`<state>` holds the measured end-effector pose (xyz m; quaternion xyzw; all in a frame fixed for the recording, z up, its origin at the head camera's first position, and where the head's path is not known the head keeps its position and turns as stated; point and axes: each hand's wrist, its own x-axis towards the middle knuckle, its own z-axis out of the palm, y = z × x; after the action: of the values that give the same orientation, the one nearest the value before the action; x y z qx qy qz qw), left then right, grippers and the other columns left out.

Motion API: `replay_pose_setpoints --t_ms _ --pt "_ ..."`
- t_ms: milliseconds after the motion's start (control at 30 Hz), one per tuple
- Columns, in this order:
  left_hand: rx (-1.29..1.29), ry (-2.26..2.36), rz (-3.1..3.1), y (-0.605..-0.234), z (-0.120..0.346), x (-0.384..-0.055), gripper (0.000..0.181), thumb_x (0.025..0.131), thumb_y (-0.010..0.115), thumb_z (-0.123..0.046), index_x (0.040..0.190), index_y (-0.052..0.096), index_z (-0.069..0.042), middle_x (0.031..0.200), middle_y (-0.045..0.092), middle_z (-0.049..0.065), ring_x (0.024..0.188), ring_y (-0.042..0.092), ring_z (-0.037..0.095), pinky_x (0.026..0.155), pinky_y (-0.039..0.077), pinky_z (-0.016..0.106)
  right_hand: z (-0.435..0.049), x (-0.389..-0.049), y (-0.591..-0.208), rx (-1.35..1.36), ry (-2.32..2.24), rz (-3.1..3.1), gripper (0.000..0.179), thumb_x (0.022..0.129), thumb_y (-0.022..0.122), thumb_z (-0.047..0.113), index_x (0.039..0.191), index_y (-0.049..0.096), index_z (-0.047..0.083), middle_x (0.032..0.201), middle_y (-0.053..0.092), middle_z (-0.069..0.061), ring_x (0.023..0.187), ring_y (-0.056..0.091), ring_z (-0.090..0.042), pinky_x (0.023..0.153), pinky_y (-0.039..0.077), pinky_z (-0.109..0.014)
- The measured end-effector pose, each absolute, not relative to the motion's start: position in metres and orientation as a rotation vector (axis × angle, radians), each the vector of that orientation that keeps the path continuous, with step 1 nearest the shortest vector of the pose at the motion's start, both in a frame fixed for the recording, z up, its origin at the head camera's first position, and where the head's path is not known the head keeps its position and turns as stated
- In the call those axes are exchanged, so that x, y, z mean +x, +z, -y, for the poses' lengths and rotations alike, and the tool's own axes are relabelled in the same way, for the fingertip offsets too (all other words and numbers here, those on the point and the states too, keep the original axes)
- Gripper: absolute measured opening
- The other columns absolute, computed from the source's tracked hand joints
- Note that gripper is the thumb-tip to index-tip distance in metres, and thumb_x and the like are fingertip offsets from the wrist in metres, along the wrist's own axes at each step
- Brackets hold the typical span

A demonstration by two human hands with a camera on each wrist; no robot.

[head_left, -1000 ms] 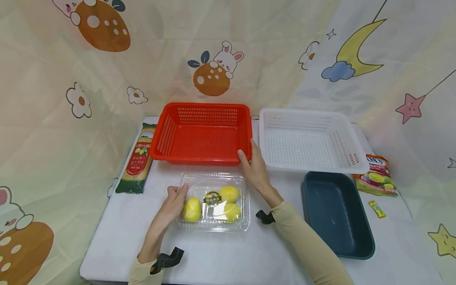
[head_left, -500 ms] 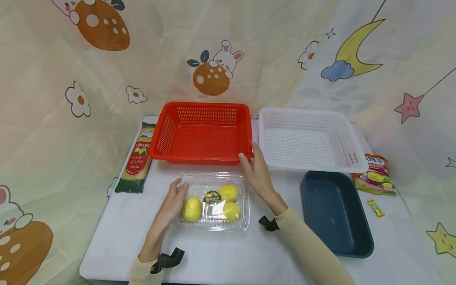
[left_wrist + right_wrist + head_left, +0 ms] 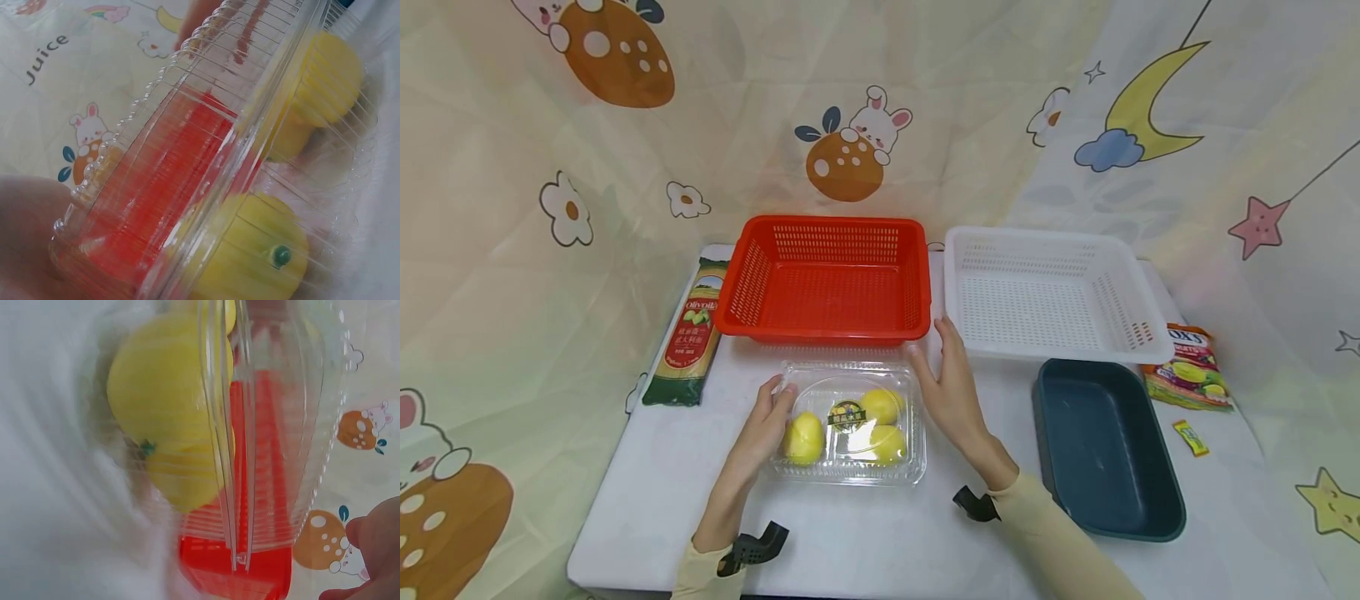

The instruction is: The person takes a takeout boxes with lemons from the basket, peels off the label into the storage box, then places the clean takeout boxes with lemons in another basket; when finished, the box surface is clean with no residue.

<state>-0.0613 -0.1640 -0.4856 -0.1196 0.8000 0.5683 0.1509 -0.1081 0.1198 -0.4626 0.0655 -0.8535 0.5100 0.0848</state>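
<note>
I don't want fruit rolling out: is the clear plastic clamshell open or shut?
Shut: the clamshell's lid lies over three yellow fruits, and the right wrist view shows the rims close together. Whether it's latched, I cannot tell.

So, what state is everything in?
Clear plastic box: lid on, gripped by left hand
Three round yellow fruits: inside
Right hand: outstretched
Red plastic basket: upright
White plastic basket: upright
Dark blue plastic tub: upright
Long green pasta packet: flat
Colourful snack bag: partly hidden
Small yellow packet: flat
</note>
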Motion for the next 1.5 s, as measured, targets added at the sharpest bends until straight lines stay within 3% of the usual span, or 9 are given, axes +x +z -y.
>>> replay_pose_setpoints --t_ms 167,333,633,1100,1500 --pt "-0.330 1.638 -2.299 -0.486 0.165 -0.060 0.079 0.106 0.035 -0.058 0.162 0.008 -0.008 0.166 0.019 0.025 0.152 0.022 0.048 0.117 0.019 0.069 -0.115 -0.091 -0.464 0.259 1.482 2.541 0.067 0.102 0.060 0.038 0.156 0.034 0.008 0.169 0.020 -0.004 0.155 0.023 -0.029 0.117 0.031 -0.065" --pt "-0.321 1.639 -2.303 -0.484 0.164 -0.060 0.079 0.106 0.034 -0.057 0.162 0.008 -0.008 0.166 0.018 0.025 0.153 0.019 0.048 0.117 0.017 0.070 -0.106 -0.077 -0.467 0.314 1.447 2.558 0.061 0.101 0.061 0.036 0.153 0.041 0.009 0.169 0.019 -0.008 0.153 0.027 -0.032 0.115 0.035 -0.063" --pt "-0.327 1.646 -2.290 -0.484 0.164 -0.061 0.079 0.106 0.034 -0.057 0.162 0.007 -0.009 0.166 0.019 0.025 0.153 0.019 0.048 0.118 0.015 0.070 -0.095 -0.065 -0.474 0.367 1.367 2.610 0.038 0.098 0.067 0.028 0.126 0.066 0.002 0.169 0.021 -0.009 0.154 0.026 -0.029 0.113 0.042 -0.055" --pt "-0.297 1.675 -2.294 -0.483 0.164 -0.060 0.078 0.107 0.034 -0.055 0.162 0.007 -0.007 0.166 0.017 0.026 0.153 0.017 0.049 0.116 0.013 0.073 -0.089 -0.059 -0.473 0.466 1.340 2.616 0.034 0.096 0.071 0.025 0.117 0.071 -0.001 0.166 0.026 -0.010 0.152 0.029 -0.031 0.115 0.040 -0.053" --pt "-0.325 1.657 -2.302 -0.483 0.163 -0.059 0.077 0.107 0.035 -0.054 0.162 0.008 -0.008 0.165 0.021 0.026 0.152 0.020 0.050 0.115 0.017 0.073 -0.083 -0.053 -0.473 0.553 1.299 2.547 0.016 0.092 0.075 0.018 0.100 0.076 0.004 0.162 0.035 -0.011 0.150 0.032 -0.037 0.119 0.034 -0.056"
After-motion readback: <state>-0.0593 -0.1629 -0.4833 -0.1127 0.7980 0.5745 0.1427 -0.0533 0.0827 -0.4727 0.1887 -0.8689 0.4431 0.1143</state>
